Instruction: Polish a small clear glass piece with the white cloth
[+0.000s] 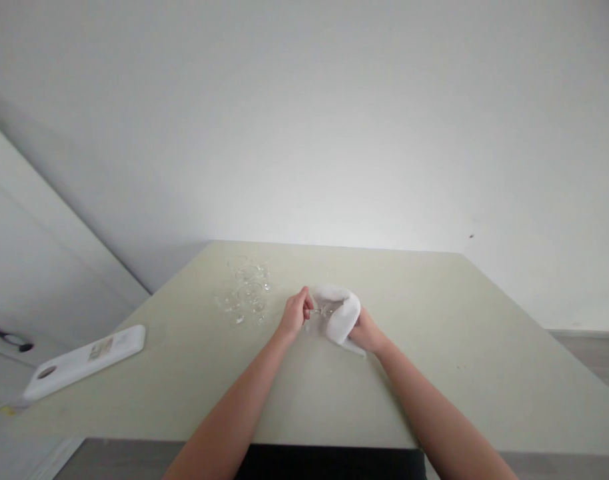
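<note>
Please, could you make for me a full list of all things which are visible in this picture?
Held glass: 1, clear, between the two hands
Cloth: 1, white, against the held glass
Standing glassware: several, exact count unclear, clear, left of the hands
Table: 1, pale green-cream, under the hands
Flat case-like object: 1, white, table's left edge
Cabinet or door: 1, white, far left
Handle: 1, black, on that white front
Wall: white, behind the table
Spot: 1, dark, on the wall
Floor: grey, beyond the table
Clothing: black, bottom centre
Left hand: 1, bare, on the held glass
Right hand: 1, bare, on the cloth
</note>
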Motion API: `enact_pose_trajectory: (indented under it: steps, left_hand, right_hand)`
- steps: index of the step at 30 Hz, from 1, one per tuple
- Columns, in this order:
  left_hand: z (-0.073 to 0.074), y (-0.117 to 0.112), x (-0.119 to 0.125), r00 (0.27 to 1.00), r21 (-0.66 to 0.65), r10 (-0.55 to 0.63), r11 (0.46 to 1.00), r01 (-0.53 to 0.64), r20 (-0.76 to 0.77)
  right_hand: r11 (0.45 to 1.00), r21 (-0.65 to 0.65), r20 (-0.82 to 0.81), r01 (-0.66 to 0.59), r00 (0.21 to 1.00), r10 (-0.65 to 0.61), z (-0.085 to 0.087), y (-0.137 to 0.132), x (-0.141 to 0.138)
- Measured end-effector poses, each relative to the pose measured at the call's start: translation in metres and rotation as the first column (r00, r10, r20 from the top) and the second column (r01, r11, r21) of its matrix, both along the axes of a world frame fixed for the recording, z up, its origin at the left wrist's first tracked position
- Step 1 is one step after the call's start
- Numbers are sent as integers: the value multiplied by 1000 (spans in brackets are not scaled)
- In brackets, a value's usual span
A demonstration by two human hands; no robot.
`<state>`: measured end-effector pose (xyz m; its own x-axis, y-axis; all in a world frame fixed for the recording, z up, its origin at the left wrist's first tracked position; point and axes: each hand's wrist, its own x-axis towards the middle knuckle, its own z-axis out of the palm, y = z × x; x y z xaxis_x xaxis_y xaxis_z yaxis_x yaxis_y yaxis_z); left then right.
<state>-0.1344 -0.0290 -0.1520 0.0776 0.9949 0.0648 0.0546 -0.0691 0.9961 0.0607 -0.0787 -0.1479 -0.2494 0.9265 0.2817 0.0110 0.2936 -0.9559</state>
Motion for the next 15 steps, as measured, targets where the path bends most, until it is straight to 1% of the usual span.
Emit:
enact_pose_trajectory:
  steps: [1, 2, 3, 5, 7, 8, 10, 12, 14, 15]
  left_hand:
    - [0, 3, 0, 998, -132, 20, 991, -12, 62]
    - [1, 5, 1, 992, -231, 46, 973, -17, 120]
    - [1, 6, 1, 982, -296, 76, 955, -21, 174]
    - [2, 6, 3, 957, -336, 122, 942, -27, 264]
    - [2, 5, 6, 939, -285, 136, 958, -43, 317]
    - [2, 3, 8, 934, -252, 140, 966, -56, 330]
    - [1, 1, 11, 933, -196, 149, 977, -87, 329]
    - [0, -1, 13, 950, -145, 126, 986, -87, 286]
    - [-1, -4, 13, 974, -58, 53, 997, -41, 218]
    - [-1, -5, 12, 983, -5, 10, 1000, -9, 183]
  right_hand:
    - [998, 54, 10, -24, 1000, 23, 2, -1, 0]
    - [996, 77, 3, -33, 999, 33, 5, -2, 0]
    - [997, 67, -28, -31, 999, 33, 6, -3, -1]
    - [999, -42, -140, -18, 990, 12, 9, -3, -3]
    - [982, -187, -245, -6, 969, -41, 10, -2, -5]
    - [971, -241, -266, 0, 962, -66, 9, -2, -6]
    - [956, -292, -243, -11, 968, -63, 8, -3, -7]
    - [960, -274, -178, -59, 984, 9, 5, -5, -6]
    - [972, -217, -94, -94, 993, 75, 1, -6, -3]
    - [980, -181, -62, -81, 996, 71, -2, -6, -1]
